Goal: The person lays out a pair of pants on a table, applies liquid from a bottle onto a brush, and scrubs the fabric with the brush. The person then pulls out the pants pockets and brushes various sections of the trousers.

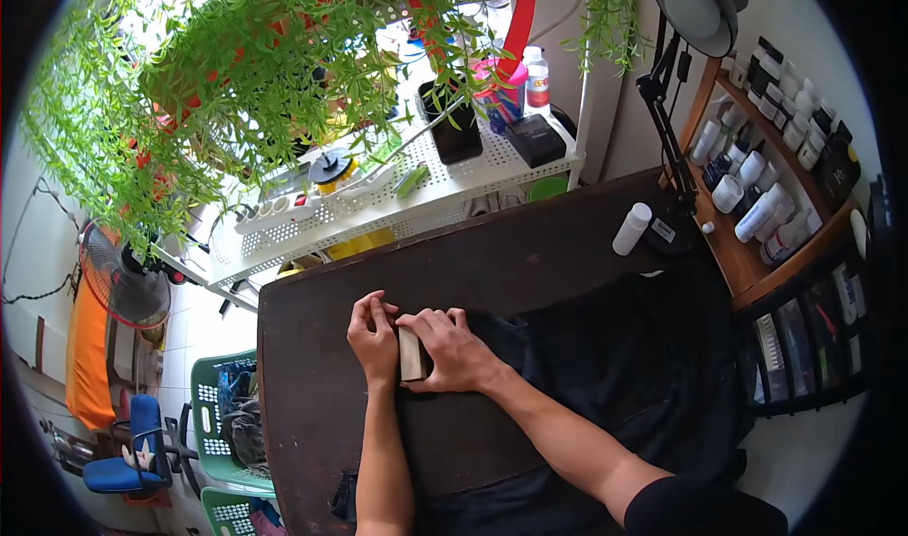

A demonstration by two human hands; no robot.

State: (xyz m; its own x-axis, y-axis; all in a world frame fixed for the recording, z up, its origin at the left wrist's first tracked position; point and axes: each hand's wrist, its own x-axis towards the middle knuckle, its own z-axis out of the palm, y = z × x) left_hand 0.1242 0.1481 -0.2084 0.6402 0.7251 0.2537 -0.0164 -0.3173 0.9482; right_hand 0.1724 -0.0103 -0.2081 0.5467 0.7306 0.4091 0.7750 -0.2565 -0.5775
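On the dark table, a small light wooden block [412, 354] stands between my two hands. My right hand [449, 349] is wrapped round it from the right, with the thumb at its lower end and the fingers at its top. Just left of the block is my left hand [374, 337], its fingers curled together near the block's upper end; whether they hold anything small is hidden. Black cloth [605, 375] lies under and beside my right forearm.
The dark table [312, 347] bears a white bottle [632, 229] at the back right. Behind it stands a white perforated shelf [378, 216] under hanging green plants [255, 73]. A black lamp [695, 16] and wooden rack [747, 262] are at right, green baskets [210, 423] at left.
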